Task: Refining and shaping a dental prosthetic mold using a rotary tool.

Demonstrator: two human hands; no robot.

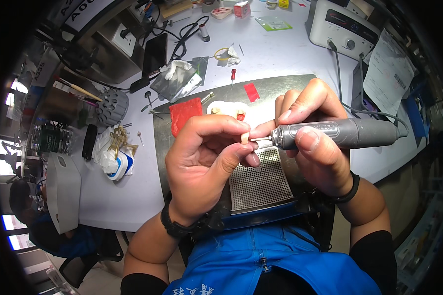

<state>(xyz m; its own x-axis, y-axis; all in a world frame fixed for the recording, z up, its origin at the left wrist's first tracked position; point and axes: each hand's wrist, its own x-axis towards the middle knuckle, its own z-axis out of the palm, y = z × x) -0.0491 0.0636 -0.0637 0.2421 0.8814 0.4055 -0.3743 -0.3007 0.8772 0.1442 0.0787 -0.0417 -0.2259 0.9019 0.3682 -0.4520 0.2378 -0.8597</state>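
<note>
My left hand (197, 162) is closed, pinching a small peach-coloured piece (245, 137) between thumb and fingertips. My right hand (320, 142) wraps round a grey rotary handpiece (342, 133), which lies almost level with its cord leaving at the right. The handpiece's thin metal bit (261, 139) points left at the small piece; whether they touch I cannot tell. Just beyond my left fingers sits a pale dental model (226, 106) with a red spot on it, partly hidden. Below both hands is a perforated metal grille (258, 184).
A white control unit (344, 29) with a dial stands at the far right, beside a hanging paper sheet (386, 69). Left of my hands lie a red sheet (184, 115), plastic bags (179, 83) and a grey bur holder (113, 105). A phone (155, 54) lies farther back.
</note>
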